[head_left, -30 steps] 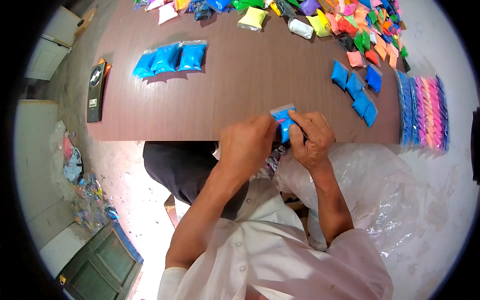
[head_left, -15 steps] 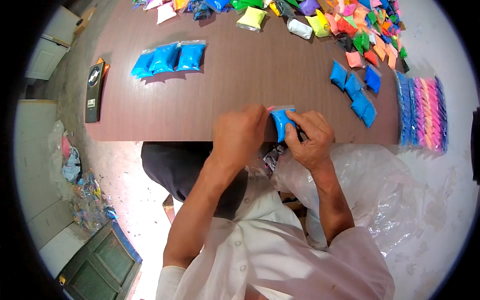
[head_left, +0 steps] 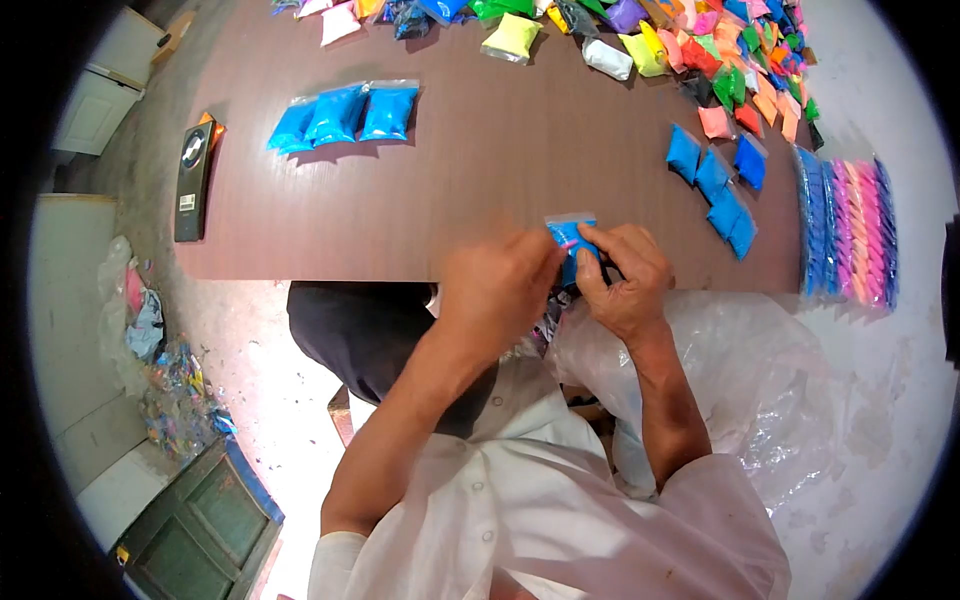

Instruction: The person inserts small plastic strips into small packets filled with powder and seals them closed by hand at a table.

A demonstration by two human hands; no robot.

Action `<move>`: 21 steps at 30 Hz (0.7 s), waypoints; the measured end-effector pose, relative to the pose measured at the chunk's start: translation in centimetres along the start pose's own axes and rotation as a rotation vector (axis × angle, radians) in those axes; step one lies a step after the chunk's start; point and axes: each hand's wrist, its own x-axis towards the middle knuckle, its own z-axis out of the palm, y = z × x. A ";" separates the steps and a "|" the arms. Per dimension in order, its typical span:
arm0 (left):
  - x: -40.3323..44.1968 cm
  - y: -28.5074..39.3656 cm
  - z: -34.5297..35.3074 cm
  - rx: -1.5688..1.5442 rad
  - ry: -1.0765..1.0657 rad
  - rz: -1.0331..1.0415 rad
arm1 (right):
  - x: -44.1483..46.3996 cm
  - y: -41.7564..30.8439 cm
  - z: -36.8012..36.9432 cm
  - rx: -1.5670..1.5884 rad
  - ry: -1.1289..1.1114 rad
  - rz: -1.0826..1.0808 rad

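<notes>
One blue packet (head_left: pixel 569 233), pinched by right grip (head_left: pixel 632 280), left grip (head_left: pixel 495 288) moved closer, hold unclear.

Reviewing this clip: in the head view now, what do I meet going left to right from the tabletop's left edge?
Black phone-like device, cluster of bright blue packets, left hand, held blue packet, right hand, loose blue packets, multicoloured packet rows.

From afar I saw the right hand (head_left: pixel 628 275) pinch a blue packet (head_left: pixel 571 230) at the table's (head_left: pixel 480 150) near edge, the blurred left hand (head_left: pixel 495 285) close beside it. Three plump blue packets (head_left: pixel 337 115) lay right of a dark device (head_left: pixel 193 190); a multicoloured heap (head_left: pixel 727 85) crowded the far right.
</notes>
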 end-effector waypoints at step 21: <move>-0.7 0.4 0.1 0.061 -0.033 0.009 | -0.1 0.0 0.0 0.004 -0.003 0.014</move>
